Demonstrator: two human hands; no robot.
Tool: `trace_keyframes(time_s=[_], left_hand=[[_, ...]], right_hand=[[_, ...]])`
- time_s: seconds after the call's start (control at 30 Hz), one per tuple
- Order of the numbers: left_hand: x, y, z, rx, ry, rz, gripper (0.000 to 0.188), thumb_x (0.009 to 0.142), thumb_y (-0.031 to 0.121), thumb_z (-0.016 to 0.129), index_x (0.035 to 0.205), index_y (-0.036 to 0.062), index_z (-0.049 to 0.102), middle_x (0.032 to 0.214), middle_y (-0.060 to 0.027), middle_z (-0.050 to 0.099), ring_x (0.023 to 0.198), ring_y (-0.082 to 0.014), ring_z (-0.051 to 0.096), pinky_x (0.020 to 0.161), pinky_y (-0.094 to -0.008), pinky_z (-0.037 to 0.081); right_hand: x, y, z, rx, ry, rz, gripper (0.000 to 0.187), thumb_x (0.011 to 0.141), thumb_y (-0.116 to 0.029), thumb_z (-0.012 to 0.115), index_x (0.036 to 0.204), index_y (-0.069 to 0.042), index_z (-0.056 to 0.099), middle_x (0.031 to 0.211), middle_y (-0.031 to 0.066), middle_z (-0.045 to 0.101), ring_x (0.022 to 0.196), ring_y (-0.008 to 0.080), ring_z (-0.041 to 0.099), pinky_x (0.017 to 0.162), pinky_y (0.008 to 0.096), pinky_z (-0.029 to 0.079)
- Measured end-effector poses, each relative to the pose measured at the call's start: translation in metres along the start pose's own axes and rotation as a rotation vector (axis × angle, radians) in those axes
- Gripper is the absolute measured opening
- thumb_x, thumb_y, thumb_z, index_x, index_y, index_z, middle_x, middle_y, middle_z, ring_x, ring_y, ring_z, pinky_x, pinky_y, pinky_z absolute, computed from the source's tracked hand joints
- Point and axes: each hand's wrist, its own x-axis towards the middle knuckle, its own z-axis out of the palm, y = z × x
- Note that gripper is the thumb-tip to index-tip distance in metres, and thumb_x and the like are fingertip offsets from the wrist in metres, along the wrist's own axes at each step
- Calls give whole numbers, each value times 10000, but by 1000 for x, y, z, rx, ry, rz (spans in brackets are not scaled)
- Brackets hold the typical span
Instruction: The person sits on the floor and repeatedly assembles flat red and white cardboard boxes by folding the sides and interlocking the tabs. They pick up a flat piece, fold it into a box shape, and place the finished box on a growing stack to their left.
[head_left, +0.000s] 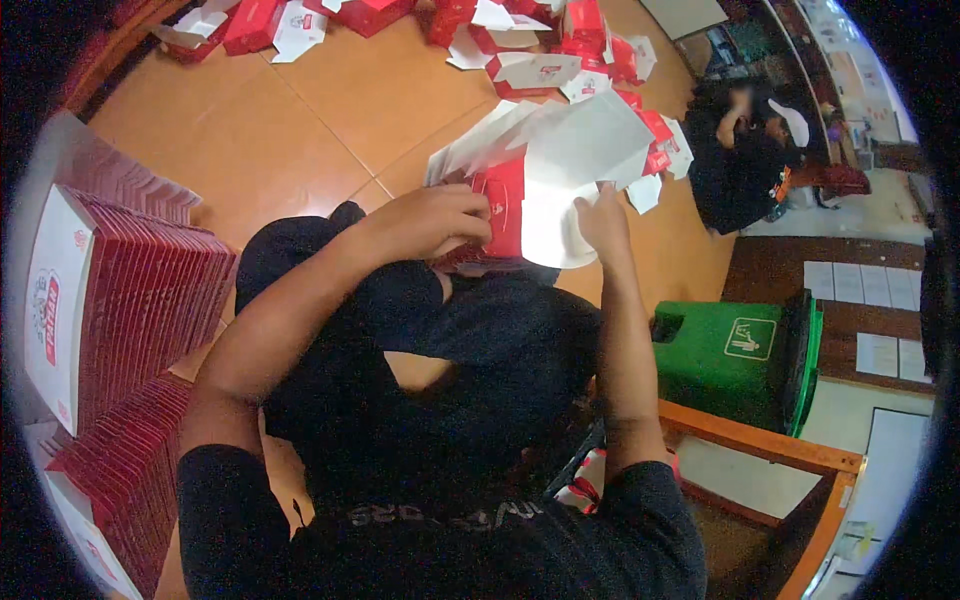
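Above my lap is a partly unfolded red-and-white cardboard box [560, 185], its pale inside facing up. My left hand [452, 217] curls its fingers against the red side panel. At the opposite edge, my right hand [604, 225] pinches the white flap, thumb on its inner face. More pale flaps or sheets fan out behind the red panel, and I cannot tell whether they belong to the same box. The underside of the box is hidden.
Tall stacks of flat red-and-white boxes [150, 310] stand at my left. Several formed boxes [535, 70] lie on the orange tiled floor [270, 130] ahead. A green bin [735, 345] and a wooden frame [760, 437] are at right. Another person [740, 160] sits at far right.
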Motion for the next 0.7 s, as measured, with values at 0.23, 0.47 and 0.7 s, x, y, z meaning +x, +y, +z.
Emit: trace_keyframes(time_s=[0.23,0.47,0.7], left_hand=[[3,1,9,36,56,47,173,749,99,659,922,104,650,981,-89,603,941,-298,596,821,-405,496],[8,-9,28,88,2,115,138,788,150,593,880,93,680,941,-104,639,918,-300,614,806,-429,510],[4,1,21,-50,71,95,165,779,114,648,934,78,605,970,-106,583,957,-310,563,848,-426,473]], right_hand=[[4,21,5,137,-4,-44,528,836,-203,640,1257,76,488,1216,316,571,1161,449,543,991,458,422],[6,42,13,151,60,-138,571,845,-154,624,1370,-1,459,1279,288,537,1190,417,521,1023,421,408],[-40,-32,-16,113,426,-107,256,865,-212,639,1016,-21,561,918,202,606,873,344,598,780,441,465]])
